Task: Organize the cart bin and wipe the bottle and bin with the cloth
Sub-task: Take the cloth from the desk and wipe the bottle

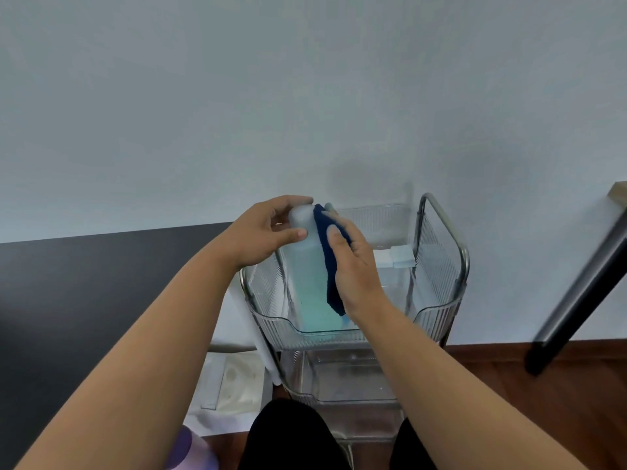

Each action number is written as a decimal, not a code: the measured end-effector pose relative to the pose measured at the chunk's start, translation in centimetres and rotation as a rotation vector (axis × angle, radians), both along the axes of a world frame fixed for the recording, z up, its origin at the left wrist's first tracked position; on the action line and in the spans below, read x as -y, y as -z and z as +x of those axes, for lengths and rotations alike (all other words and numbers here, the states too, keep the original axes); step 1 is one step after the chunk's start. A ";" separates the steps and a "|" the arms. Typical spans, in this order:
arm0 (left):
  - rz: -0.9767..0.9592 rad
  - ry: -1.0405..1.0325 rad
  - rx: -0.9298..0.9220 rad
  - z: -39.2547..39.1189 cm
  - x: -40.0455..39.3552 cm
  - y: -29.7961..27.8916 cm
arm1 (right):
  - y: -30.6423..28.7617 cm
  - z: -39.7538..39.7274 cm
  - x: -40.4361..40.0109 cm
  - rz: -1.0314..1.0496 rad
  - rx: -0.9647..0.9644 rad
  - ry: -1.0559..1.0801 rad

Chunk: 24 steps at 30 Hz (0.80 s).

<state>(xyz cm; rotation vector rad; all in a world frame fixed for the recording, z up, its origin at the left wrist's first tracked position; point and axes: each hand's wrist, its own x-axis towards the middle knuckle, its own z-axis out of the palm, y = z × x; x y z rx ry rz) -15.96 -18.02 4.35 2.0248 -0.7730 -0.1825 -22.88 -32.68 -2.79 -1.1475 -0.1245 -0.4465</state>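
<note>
Both hands work above the bin [437, 310]: left hand [261, 232] grips the bottle [305, 266], right hand [356, 266] presses the cloth [327, 245] against it; bin wiping likely remains.

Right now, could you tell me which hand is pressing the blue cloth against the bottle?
The right hand presses the cloth; the left hand only grips the bottle near its top.

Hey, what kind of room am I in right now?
Probably a room at home, maybe a bedroom or utility corner: a clear rolling cart against a plain wall, a wood floor, and a table leg nearby.
</note>
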 end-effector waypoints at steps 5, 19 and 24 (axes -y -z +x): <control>-0.026 0.002 -0.001 -0.5 0.3 0.3 | -0.1 2.0 0.8 -0.071 -0.060 0.062; 0.017 0.043 0.023 -0.8 0.2 0.8 | -1.4 3.1 2.3 -0.047 -0.330 0.045; 0.029 0.053 -0.022 -0.8 -0.4 0.2 | -1.3 4.4 2.7 -0.129 -0.541 -0.079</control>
